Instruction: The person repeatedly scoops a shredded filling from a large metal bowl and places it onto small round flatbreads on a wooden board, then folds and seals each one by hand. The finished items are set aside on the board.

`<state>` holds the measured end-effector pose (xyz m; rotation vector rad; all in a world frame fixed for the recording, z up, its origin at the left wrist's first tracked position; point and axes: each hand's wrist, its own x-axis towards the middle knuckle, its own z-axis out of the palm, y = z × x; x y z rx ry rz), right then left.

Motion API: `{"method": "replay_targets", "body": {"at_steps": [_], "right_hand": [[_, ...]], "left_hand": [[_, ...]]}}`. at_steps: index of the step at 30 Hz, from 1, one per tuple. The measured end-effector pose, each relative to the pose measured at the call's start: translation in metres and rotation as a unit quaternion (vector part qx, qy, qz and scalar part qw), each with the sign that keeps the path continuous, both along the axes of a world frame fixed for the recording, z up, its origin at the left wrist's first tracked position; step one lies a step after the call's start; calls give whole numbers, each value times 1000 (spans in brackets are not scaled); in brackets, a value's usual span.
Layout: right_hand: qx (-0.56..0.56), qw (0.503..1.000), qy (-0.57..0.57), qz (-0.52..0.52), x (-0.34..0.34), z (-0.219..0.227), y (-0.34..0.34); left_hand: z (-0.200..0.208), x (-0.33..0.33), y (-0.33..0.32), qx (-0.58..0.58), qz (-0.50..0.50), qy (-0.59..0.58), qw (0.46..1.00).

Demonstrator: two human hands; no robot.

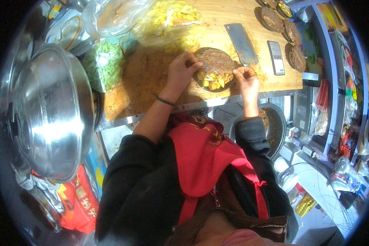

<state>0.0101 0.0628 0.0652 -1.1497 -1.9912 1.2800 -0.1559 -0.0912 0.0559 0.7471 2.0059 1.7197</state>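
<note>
Near the front edge of the wooden table [143, 78] sits a dark round bowl [209, 89]. A flat, dark brown, meat-like sheet [215, 59] lies over its far part, and yellow chunks [214, 80] show in the near part. My left hand [182, 69] pinches the sheet's left edge between thumb and fingers. At the right edge, my right hand [248, 80] pinches the sheet too, its fingertips at the bowl's rim. Beyond my right hand lies a cleaver [241, 43], its handle end close to the bowl.
A phone [276, 57] lies right of the cleaver, beside several filled dark bowls [292, 33]. At the back are bagged yellow pieces [172, 18]; bagged shredded greens [103, 65] sit left. A large metal basin [55, 112] stands far left. Below the table's right side is a pot [276, 127].
</note>
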Motion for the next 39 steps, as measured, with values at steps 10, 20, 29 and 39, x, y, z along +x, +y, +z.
{"method": "replay_targets", "body": {"at_steps": [10, 20, 29, 39], "right_hand": [[-82, 993, 87, -12, 8, 7, -3], [-23, 1000, 2, -20, 2, 9, -11], [37, 995, -88, 23, 8, 26, -13], [79, 995, -56, 15, 2, 32, -9]], "left_hand": [[-3, -5, -6, -20, 2, 107, 994], [0, -5, -12, -7, 18, 222, 975], [-5, -5, -10, -24, -11, 98, 995], [25, 5, -7, -28, -32, 247, 968]]}}
